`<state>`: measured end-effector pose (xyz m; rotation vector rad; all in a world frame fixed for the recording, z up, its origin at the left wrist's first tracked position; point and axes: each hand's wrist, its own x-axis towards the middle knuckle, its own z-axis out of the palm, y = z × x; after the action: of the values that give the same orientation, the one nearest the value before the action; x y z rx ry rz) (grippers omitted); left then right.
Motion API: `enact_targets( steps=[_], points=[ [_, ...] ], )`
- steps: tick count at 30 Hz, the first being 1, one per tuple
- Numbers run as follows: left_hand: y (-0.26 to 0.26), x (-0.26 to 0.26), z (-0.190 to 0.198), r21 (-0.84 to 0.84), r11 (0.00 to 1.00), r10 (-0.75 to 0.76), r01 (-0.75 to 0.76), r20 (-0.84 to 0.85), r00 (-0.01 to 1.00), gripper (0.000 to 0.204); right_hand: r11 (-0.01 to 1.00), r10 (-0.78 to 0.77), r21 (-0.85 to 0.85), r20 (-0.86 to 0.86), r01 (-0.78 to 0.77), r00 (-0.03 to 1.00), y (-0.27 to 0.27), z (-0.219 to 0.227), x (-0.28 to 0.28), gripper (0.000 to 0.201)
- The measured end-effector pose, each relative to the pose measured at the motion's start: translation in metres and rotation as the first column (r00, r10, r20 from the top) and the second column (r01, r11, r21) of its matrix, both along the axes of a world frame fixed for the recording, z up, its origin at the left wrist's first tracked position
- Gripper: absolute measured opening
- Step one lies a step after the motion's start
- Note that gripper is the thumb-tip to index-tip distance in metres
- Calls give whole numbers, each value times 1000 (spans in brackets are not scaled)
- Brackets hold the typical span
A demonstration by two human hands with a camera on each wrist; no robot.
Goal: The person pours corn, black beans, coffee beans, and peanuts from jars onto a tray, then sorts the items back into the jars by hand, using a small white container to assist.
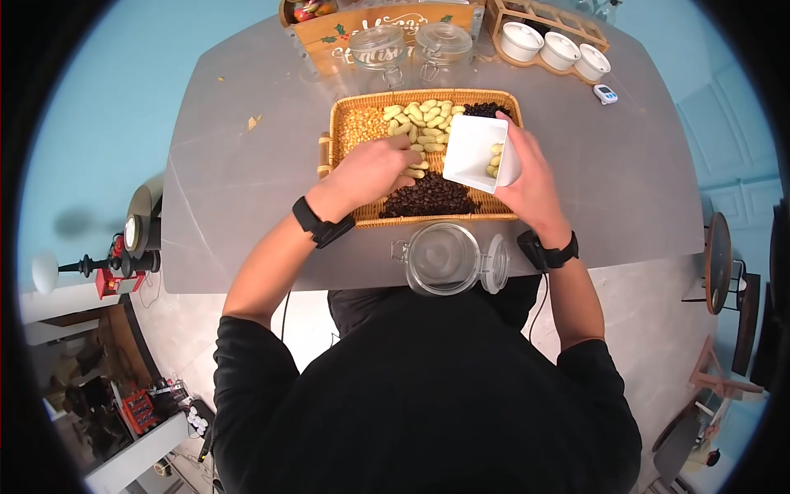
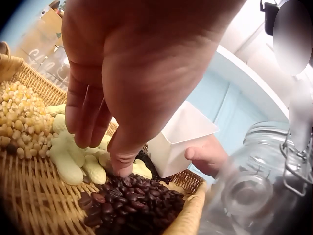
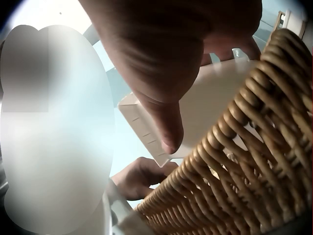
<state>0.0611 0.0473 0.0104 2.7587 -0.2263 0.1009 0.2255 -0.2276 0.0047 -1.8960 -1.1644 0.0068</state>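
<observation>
A wicker basket tray (image 1: 327,165) holds separate heaps of corn kernels (image 1: 362,125), peanuts (image 1: 429,111), dark red-brown beans (image 1: 432,196) and black beans (image 1: 487,109). My left hand (image 1: 378,171) reaches down into the peanuts; its curled fingers and thumb close round some at the edge of the dark beans, as the left wrist view shows. My right hand (image 1: 531,181) grips a white square container (image 1: 469,152) by its side, thumb along the outer wall in the right wrist view. The container is tilted over the tray's right part, with several peanuts (image 1: 494,160) inside.
An open glass clip-top jar (image 1: 444,257) stands at the near table edge. Two more glass jars (image 1: 378,53) stand behind the tray, before a wooden box (image 1: 329,37). Lidded white pots (image 1: 561,51) on a rack and a small timer (image 1: 605,94) are at the back right.
</observation>
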Motion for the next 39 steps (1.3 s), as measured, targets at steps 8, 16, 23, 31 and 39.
enact_targets(
  steps=[8,16,23,31,39],
  points=[
    [6,10,-3,6,1000,17,-18,139,990,20,994,-105,43,96,102,990,0,-25,-4,108],
    [-9,28,38,-221,975,66,5,311,948,32,998,-62,34,61,60,996,5,-30,-3,112],
    [20,-9,23,78,994,86,-80,-80,993,56,995,-98,36,-2,98,995,-2,-26,-4,112],
    [20,0,0,74,997,8,0,-107,994,47,995,-93,42,28,92,995,0,-31,-3,112],
    [25,9,2,53,998,-27,28,-17,999,36,994,-98,45,45,96,994,-1,-29,-4,112]
  ],
)
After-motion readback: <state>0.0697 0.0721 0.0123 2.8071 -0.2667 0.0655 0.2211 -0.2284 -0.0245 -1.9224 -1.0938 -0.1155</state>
